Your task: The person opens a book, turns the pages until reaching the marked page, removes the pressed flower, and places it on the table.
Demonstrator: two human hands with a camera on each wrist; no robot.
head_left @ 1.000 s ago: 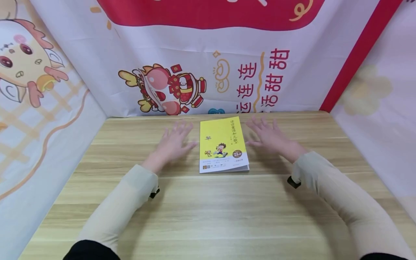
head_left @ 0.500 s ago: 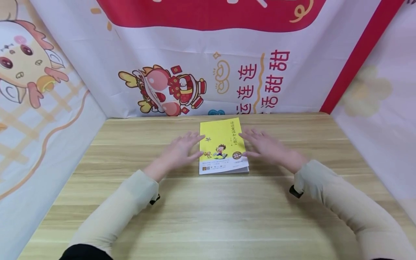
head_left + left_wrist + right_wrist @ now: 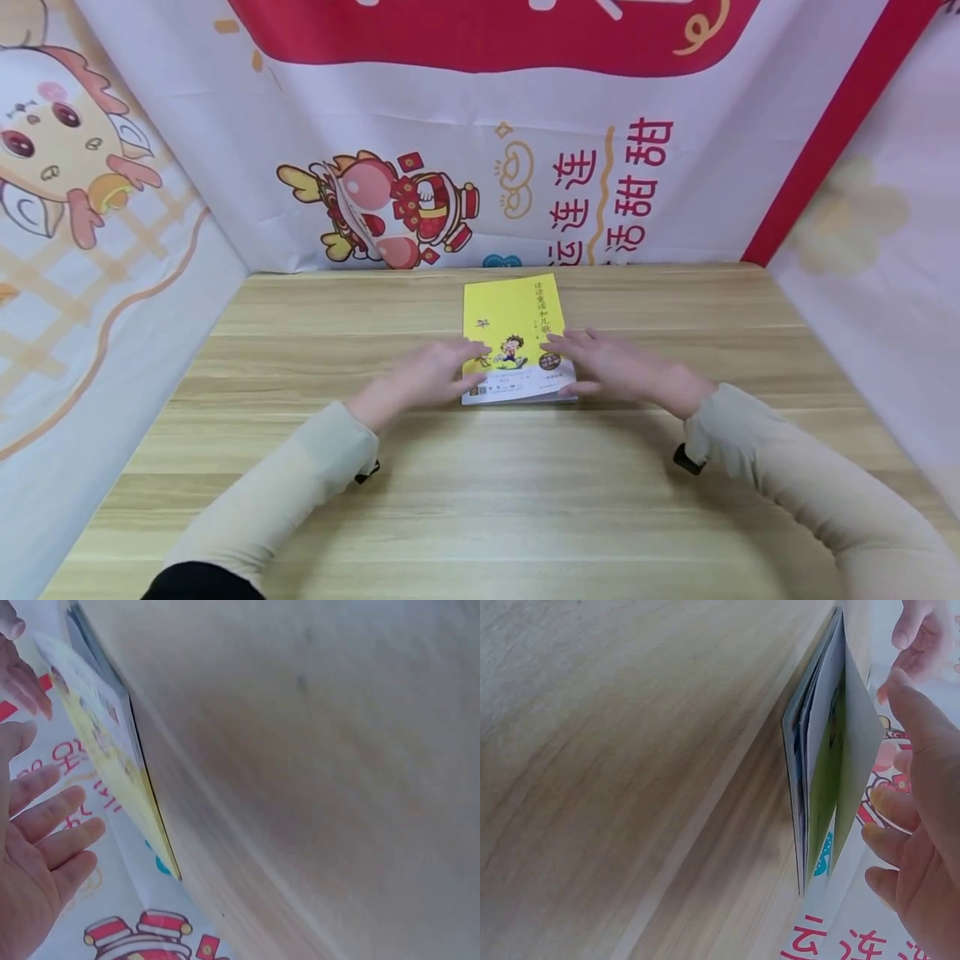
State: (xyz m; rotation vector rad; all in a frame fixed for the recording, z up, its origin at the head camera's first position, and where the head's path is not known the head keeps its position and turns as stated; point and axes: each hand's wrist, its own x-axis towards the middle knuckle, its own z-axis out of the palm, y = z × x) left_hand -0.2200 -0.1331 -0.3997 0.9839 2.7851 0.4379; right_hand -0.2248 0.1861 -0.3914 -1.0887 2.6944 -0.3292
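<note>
A thin yellow book with a cartoon child and a white lower band lies on the wooden table. Its cover stands slightly lifted along the right side, as the right wrist view shows with the book's pages. My left hand hovers by the lower left edge, fingers spread and fairly straight, fingertips overlapping the cover in the head view. On the opposite side, my right hand reaches over the right edge with relaxed fingers. Both wrist views show a gap between the palms and the cover; neither hand holds anything.
Behind the wooden tabletop hangs a white and red printed cloth with a cartoon dragon and Chinese characters. Another printed cloth closes the left side, and a pale flowered one the right.
Both hands have come down from the upper sides of the book toward its lower half and closer together, fingertips now overlapping the cover. The book stays in place.
</note>
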